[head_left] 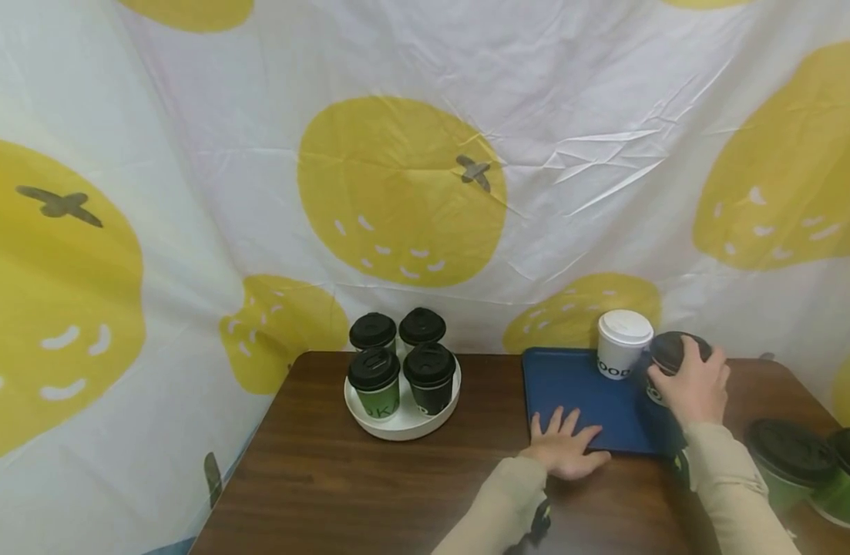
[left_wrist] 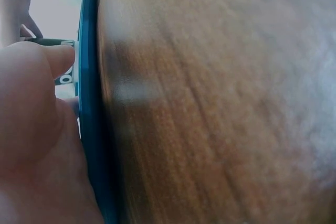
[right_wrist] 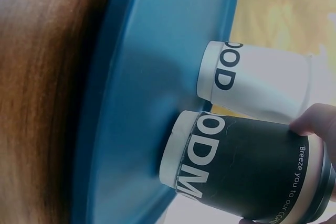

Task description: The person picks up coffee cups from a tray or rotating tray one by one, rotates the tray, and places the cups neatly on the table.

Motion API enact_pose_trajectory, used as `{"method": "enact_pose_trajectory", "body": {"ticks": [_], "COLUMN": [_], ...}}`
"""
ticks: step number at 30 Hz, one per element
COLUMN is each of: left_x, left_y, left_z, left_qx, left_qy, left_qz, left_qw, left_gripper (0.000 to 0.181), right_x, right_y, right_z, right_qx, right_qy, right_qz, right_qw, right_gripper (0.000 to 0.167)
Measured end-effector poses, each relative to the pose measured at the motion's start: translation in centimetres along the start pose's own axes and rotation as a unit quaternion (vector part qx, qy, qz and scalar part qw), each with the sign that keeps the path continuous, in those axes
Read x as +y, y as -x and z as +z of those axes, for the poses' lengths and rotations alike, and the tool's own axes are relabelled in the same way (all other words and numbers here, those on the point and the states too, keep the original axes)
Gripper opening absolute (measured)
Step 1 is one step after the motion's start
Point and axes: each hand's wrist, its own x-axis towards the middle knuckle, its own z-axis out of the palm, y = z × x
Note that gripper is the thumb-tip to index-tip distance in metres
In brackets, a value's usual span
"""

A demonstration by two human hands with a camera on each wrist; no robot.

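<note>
My right hand (head_left: 698, 381) grips a black paper coffee cup (right_wrist: 247, 163) with a black lid, near the lid. The cup's base is at the right side of the blue tray (head_left: 580, 405); whether it touches the tray I cannot tell. Just left of it, a white paper cup (head_left: 622, 347) with a white lid stands on the tray's back part. My left hand (head_left: 566, 451) lies on the tray's near edge with its fingers spread, holding nothing. In the left wrist view, its thumb side shows beside the tray's rim.
Left on the brown wooden table (head_left: 293, 478) stands a round white dish (head_left: 400, 433) with several black-lidded cups. Two green cups with black lids, the nearer one (head_left: 844, 489) partly cut off, stand at the right edge. A fruit-patterned cloth (head_left: 397, 62) hangs behind the table.
</note>
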Motion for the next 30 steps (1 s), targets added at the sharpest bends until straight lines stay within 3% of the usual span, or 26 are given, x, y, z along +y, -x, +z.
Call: {"method": "enact_pose_trajectory", "body": {"ticks": [8, 17, 30], "left_x": [-0.4, -0.4, 0.2], "left_y": [-1.4, -1.2, 0.2], "left_z": [0.7, 0.7, -0.3], "left_qx": [-0.003, -0.006, -0.008], "left_qy": [-0.013, -0.010, 0.002], "left_qz": [-0.006, -0.003, -0.004], "left_qw": [0.9999, 0.9999, 1.0000], "left_gripper": [0.059, 0.060, 0.059], "right_x": [-0.6, -0.5, -0.3], "right_y": [0.5, 1.3, 2.5], "right_z": [-0.5, -0.6, -1.1], "right_qx": [-0.008, -0.012, -0.007], "right_qy": [0.012, 0.028, 0.032], "right_qz": [-0.003, -0.013, -0.035], "right_qw": [0.9999, 0.9994, 0.9988], "right_gripper": [0.076, 0.077, 0.077]}}
